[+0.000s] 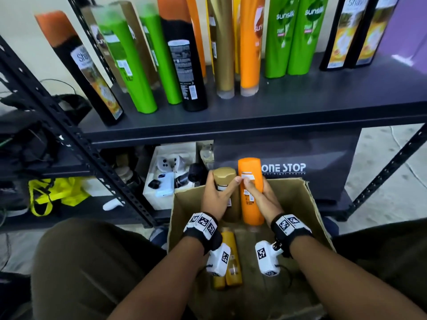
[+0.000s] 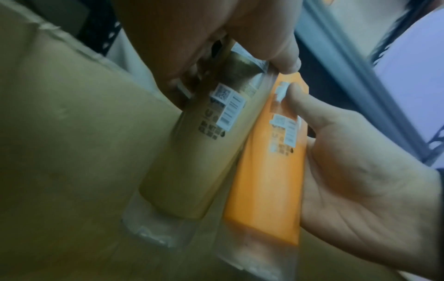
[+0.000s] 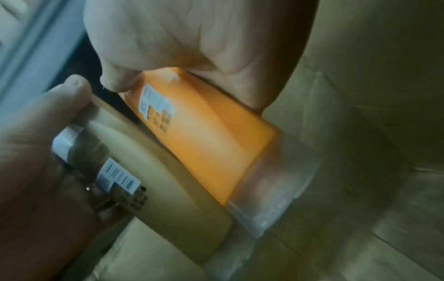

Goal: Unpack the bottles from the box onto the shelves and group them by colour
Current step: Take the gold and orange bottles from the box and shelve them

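My left hand [image 1: 216,197] grips a gold bottle [image 1: 223,177] and my right hand [image 1: 262,197] grips an orange bottle [image 1: 250,172], side by side over the far end of the cardboard box [image 1: 307,199]. Both bottles stand cap-down, their clear caps low inside the box. In the left wrist view the gold bottle [image 2: 199,155] touches the orange bottle [image 2: 266,171]. The right wrist view shows the orange bottle [image 3: 211,144] under my palm and the gold bottle [image 3: 168,199] in the other hand. Two yellow bottles [image 1: 231,266] lie on the box floor.
The dark shelf [image 1: 277,105] above holds black, green, gold and orange bottles mixed along its length. Below it sit a white bin [image 1: 161,181] of small items and a dark "ONE STOP" bag [image 1: 300,162]. A slanted shelf upright [image 1: 69,125] runs at left.
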The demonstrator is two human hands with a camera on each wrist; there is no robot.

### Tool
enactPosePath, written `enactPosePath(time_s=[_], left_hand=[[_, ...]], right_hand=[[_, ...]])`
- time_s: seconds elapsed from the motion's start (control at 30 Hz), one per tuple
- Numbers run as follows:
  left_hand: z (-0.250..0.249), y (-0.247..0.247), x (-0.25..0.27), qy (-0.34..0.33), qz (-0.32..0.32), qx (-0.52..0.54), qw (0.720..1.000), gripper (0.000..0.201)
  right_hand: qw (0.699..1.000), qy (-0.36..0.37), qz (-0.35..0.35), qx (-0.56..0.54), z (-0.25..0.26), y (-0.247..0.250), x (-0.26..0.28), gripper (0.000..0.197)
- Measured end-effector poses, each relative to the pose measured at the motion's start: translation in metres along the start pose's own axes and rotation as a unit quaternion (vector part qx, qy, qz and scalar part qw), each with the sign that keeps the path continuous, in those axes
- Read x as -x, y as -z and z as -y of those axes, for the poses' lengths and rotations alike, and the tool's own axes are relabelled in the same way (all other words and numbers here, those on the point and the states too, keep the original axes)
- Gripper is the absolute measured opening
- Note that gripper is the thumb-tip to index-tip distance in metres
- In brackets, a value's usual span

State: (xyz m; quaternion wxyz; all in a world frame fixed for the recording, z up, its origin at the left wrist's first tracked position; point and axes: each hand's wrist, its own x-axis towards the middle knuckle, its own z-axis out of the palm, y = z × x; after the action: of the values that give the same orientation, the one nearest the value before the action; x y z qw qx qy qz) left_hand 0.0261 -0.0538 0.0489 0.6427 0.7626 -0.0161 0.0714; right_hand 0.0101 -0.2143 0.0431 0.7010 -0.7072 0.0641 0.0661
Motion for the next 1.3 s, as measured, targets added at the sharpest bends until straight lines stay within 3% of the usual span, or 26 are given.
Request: enactPosePath(time_s=[0.43,0.8,0.93,1.07,1.3], left_hand=[[-0.095,-0.006,-0.034,-0.116,-0.021,0.041,0.992,0.039],[-0.184,-0.011,-0.057,-0.219,-0.051,0.063,0.972,0.035],[-0.215,-0.016,-0.067,-0.236,-0.044,0.090,0.967,0.037],[-0.246,-0.025,-0.076,-0.252,-0.038,0.105,0.961,0.038],[-0.283,-0.041,-0.086,-0.268,-0.028,0.122,0.955,0.043]], right_hand=[[0.987,0.155,-0.043,-0.006,0.091,0.016,0.005,0.040],[0.944,0.295,-0.144,-0.040,0.163,0.032,-0.002,0.034],[0.927,0.334,-0.161,-0.051,0.192,0.040,0.001,0.034],[0.913,0.369,-0.166,-0.045,0.221,0.049,0.005,0.019],[0.888,0.413,-0.200,-0.029,0.258,0.066,0.003,0.024]])
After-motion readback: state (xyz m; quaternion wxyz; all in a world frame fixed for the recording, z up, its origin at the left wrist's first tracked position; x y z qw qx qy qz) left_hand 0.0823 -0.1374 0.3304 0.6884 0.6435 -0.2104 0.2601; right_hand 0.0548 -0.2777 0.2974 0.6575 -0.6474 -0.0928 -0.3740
